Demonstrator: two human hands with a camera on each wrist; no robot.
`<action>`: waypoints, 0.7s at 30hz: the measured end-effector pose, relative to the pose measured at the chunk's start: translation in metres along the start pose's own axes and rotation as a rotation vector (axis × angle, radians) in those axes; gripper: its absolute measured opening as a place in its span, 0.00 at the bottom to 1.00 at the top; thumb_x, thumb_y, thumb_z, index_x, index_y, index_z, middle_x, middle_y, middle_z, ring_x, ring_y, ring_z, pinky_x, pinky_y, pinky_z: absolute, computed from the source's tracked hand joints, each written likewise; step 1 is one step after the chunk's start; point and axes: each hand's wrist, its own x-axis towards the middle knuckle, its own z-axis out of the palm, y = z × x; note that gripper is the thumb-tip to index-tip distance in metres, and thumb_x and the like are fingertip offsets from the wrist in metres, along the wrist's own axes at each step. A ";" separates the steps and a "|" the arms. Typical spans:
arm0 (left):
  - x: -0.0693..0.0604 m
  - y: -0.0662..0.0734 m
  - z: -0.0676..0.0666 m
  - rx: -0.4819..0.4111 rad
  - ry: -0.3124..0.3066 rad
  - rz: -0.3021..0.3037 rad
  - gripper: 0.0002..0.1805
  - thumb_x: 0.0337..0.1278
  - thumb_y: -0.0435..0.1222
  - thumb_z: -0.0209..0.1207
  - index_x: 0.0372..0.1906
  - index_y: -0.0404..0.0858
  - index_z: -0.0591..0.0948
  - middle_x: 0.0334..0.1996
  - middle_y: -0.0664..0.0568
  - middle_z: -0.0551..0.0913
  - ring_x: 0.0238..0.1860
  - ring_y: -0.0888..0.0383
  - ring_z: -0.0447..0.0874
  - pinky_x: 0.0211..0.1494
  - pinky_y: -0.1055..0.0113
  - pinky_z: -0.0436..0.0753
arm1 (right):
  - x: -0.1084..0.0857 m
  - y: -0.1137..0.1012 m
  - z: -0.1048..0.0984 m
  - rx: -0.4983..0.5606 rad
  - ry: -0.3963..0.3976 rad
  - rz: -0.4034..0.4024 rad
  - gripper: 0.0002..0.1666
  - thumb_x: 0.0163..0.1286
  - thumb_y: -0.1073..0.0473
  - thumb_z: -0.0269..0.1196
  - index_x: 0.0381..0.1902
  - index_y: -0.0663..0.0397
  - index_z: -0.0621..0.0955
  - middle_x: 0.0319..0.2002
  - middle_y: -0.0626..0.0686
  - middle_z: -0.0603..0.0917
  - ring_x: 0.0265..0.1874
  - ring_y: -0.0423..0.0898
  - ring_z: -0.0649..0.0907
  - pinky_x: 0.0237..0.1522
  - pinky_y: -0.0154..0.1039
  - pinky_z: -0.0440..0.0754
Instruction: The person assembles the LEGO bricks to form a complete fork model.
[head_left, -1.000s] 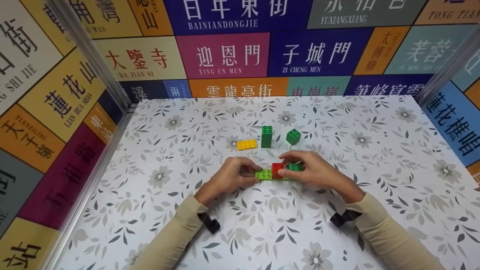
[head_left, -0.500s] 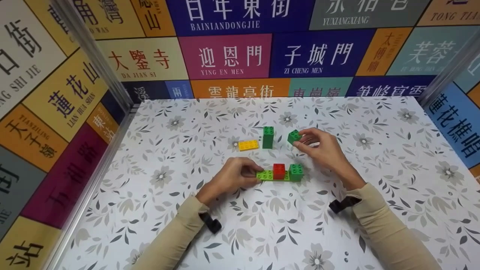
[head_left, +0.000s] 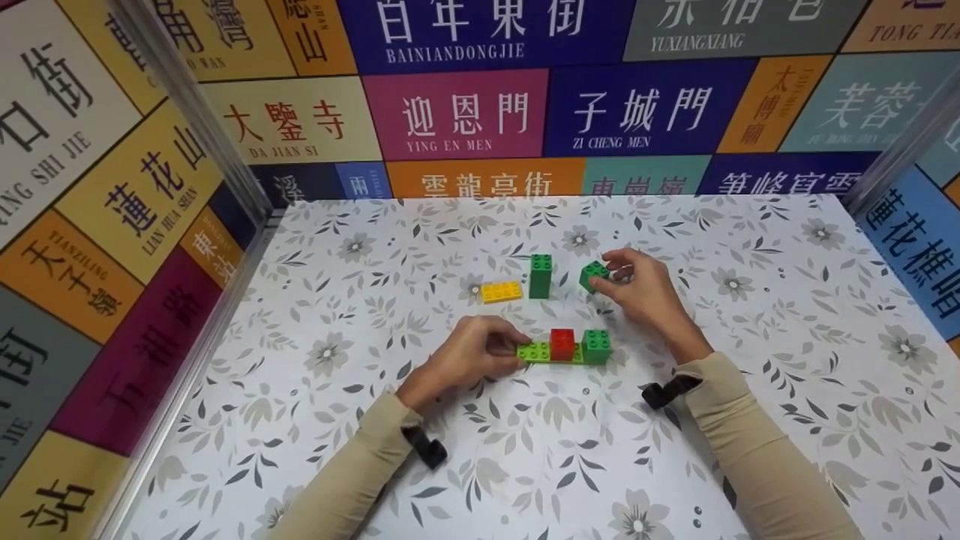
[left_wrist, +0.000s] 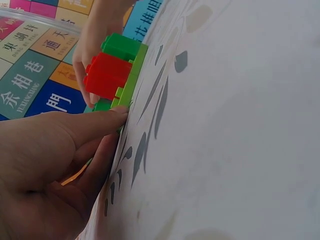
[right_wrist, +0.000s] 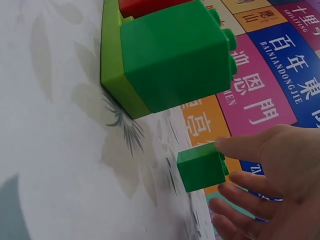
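Note:
In the head view my left hand (head_left: 476,351) pinches the left end of a long lime-green building plate (head_left: 534,351) between thumb and fingers. A red brick (head_left: 562,344) sits on the plate's middle, and a green brick (head_left: 597,346) on its right end. My right hand (head_left: 646,291) is beside a separate green brick (head_left: 592,276) behind the plate. The right wrist view shows the thumb at an upper corner of that small green brick (right_wrist: 201,167), with the other fingers loosely bent beside its studs, not closed round it. Whether the thumb touches it I cannot tell.
A flat yellow brick (head_left: 500,292) and a tall green brick stack (head_left: 540,276) stand behind the plate, left of the loose green brick. Flower-patterned paper covers the table (head_left: 330,435). Sign-covered walls (head_left: 457,112) rise at the back and sides.
My right hand has left the bricks on the plate and reached back to the loose green brick. The left hand keeps its pinch on the plate.

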 end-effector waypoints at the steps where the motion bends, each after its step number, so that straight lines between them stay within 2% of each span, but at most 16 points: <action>1: 0.000 0.000 0.000 0.001 0.000 -0.001 0.18 0.56 0.33 0.80 0.53 0.42 0.92 0.43 0.53 0.91 0.40 0.62 0.88 0.48 0.70 0.90 | 0.001 0.000 0.001 -0.003 -0.011 0.011 0.34 0.73 0.49 0.74 0.70 0.60 0.80 0.61 0.64 0.85 0.60 0.62 0.86 0.63 0.59 0.84; 8: 0.000 0.000 0.000 0.000 -0.002 -0.002 0.18 0.56 0.32 0.79 0.53 0.41 0.92 0.43 0.53 0.92 0.40 0.61 0.88 0.48 0.70 0.89 | 0.003 0.003 0.002 -0.007 -0.026 0.039 0.31 0.75 0.49 0.73 0.68 0.59 0.82 0.61 0.64 0.87 0.60 0.61 0.87 0.64 0.58 0.84; 16: -0.001 0.000 0.000 0.018 0.008 -0.003 0.18 0.56 0.34 0.80 0.52 0.43 0.92 0.42 0.54 0.92 0.40 0.62 0.88 0.48 0.70 0.89 | -0.002 0.004 0.001 0.041 -0.035 0.011 0.30 0.76 0.50 0.71 0.70 0.59 0.81 0.61 0.64 0.88 0.61 0.61 0.87 0.66 0.58 0.84; 21: 0.001 0.000 0.001 0.002 -0.002 -0.007 0.18 0.56 0.34 0.80 0.52 0.43 0.92 0.42 0.54 0.92 0.40 0.61 0.89 0.48 0.69 0.90 | -0.008 0.003 -0.003 0.052 -0.010 -0.028 0.29 0.76 0.50 0.71 0.69 0.57 0.82 0.60 0.62 0.88 0.60 0.59 0.87 0.65 0.56 0.85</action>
